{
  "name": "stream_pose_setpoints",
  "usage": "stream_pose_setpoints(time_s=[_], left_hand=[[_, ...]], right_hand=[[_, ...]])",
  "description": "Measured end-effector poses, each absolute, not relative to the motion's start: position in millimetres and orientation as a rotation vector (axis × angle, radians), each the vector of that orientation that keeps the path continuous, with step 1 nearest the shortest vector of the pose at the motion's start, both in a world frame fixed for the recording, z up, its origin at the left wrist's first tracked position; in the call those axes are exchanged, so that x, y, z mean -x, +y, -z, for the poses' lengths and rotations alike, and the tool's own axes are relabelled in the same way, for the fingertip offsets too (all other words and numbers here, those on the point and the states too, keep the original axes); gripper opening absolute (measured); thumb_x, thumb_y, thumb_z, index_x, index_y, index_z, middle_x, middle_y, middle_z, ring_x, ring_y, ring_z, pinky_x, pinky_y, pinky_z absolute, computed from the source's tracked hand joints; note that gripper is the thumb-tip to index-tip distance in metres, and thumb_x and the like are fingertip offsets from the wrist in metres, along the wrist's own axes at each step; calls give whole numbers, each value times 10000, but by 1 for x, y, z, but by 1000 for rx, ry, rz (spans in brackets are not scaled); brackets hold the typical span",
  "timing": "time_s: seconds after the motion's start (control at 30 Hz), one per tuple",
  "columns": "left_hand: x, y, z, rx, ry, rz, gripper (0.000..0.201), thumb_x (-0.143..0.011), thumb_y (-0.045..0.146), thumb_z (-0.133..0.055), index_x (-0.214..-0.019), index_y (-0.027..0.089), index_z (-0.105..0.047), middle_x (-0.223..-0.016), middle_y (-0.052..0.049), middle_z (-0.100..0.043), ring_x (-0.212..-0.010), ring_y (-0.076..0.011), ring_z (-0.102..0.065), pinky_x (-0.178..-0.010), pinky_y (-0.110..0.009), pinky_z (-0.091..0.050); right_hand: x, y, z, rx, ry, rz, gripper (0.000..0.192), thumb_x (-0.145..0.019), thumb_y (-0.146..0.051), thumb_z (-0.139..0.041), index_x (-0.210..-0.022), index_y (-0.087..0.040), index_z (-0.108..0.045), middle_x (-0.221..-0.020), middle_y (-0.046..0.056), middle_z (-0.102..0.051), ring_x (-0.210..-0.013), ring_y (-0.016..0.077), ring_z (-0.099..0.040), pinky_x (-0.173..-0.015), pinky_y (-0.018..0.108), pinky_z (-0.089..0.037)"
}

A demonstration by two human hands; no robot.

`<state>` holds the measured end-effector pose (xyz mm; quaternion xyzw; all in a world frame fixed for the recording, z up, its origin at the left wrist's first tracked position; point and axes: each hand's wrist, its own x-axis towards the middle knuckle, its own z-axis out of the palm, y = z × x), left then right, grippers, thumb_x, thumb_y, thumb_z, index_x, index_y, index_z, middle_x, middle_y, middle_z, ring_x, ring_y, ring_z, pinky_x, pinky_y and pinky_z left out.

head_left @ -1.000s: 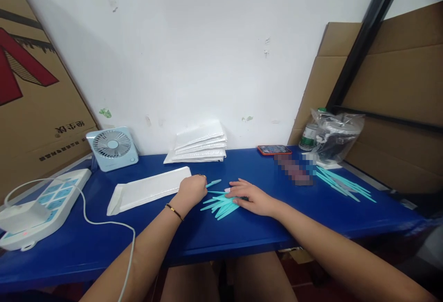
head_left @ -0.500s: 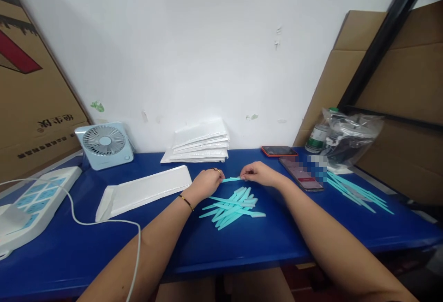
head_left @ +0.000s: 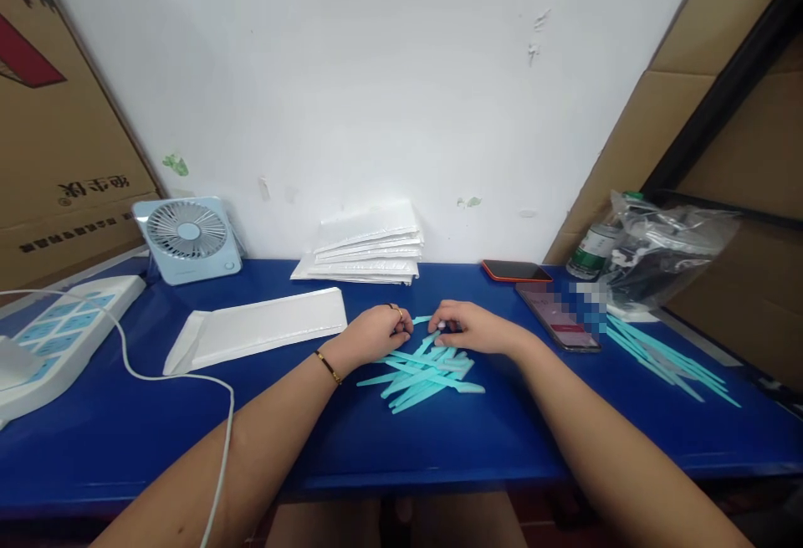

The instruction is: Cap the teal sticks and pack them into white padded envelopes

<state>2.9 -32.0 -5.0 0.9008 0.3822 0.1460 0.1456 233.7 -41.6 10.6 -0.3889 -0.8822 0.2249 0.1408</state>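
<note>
The light is soft and pretty bright on the middle of the white wall point(head_left: 401, 96), but the corners go gray. The cardboard point(head_left: 740, 272) on the right and the floor under the table point(head_left: 502, 443) look dark. The plastic bag point(head_left: 683, 234) has shiny spots. The sticks point(head_left: 417, 389) look a bit smudgy. Blocky squares hide a patch by the phone point(head_left: 555, 322). Things near the sides look stretched and leaning.

Light-blue fan point(head_left: 189, 232) near white power strip point(head_left: 59, 330)
</note>
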Motion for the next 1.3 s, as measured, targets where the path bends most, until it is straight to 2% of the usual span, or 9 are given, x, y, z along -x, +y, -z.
stream_pose_setpoints(time_s=[0.13,0.27,0.43,0.6,0.73,0.83,1.03,1.17,1.3], left_hand=[[-4,-36,3,-2562,1067,-441,214,-823,356,-501,-846,198,-643,-766,-15,-631,-729,-146,-567,-609,-228,-392],[-5,-41,1,-2500,1064,-412,304,-800,463,-517,-830,193,-654,-762,-17,-650,-689,-141,-574,-559,-223,-371],[-4,-42,-2,-2469,1091,-381,236,-785,399,-543,-822,193,-652,-741,-9,-657,-642,-129,-576,-522,-219,-360],[2,-35,-1,-2588,1214,-447,167,-791,336,-546,-783,210,-656,-719,0,-646,-661,-142,-567,-552,-237,-358],[4,-32,3,-2588,1224,-531,220,-750,339,-604,-929,216,-640,-863,-9,-639,-779,-153,-577,-648,-233,-402],[2,-34,3,-2586,1193,-548,240,-745,346,-613,-942,211,-635,-899,-20,-625,-807,-158,-572,-672,-233,-412],[-4,-43,-2,-2538,1037,-465,287,-833,439,-501,-851,195,-652,-771,-15,-637,-718,-140,-564,-583,-219,-378],[-7,-43,-1,-2540,1059,-410,231,-829,390,-514,-832,205,-650,-736,4,-643,-654,-124,-549,-538,-216,-343],[-5,-40,-2,-2520,1176,-419,208,-834,351,-500,-799,207,-646,-734,6,-650,-639,-124,-552,-548,-222,-347]], right_hand=[[-234,-43,-7,1153,-2595,-611,165,-743,-304,-642,-860,-188,-632,-840,21,-536,-687,123,-506,-601,230,-402],[-231,-45,-7,1207,-2544,-613,118,-780,-289,-588,-814,-178,-608,-757,8,-545,-637,113,-489,-567,224,-375],[-238,-43,-11,1262,-2423,-746,175,-807,-341,-545,-830,-174,-591,-644,-17,-545,-571,106,-478,-519,215,-359],[-263,-32,-11,1426,-2334,-614,193,-786,-366,-573,-808,-176,-602,-642,-10,-557,-576,120,-498,-533,234,-369],[-259,-35,-14,1322,-2388,-500,195,-761,-373,-615,-823,-189,-638,-785,18,-565,-623,120,-496,-578,248,-395],[-243,-44,-16,1149,-2524,-607,211,-757,-390,-626,-847,-201,-651,-850,26,-553,-669,122,-505,-601,242,-410],[-232,-48,-13,1192,-2531,-735,205,-753,-373,-627,-801,-174,-615,-768,11,-541,-611,103,-481,-540,217,-380],[-238,-45,-15,1256,-2381,-847,210,-761,-378,-608,-788,-171,-585,-615,-29,-515,-561,99,-463,-511,206,-351],[-250,-38,-12,1301,-2314,-842,222,-735,-385,-632,-778,-170,-595,-624,-19,-555,-574,108,-492,-522,216,-363]])
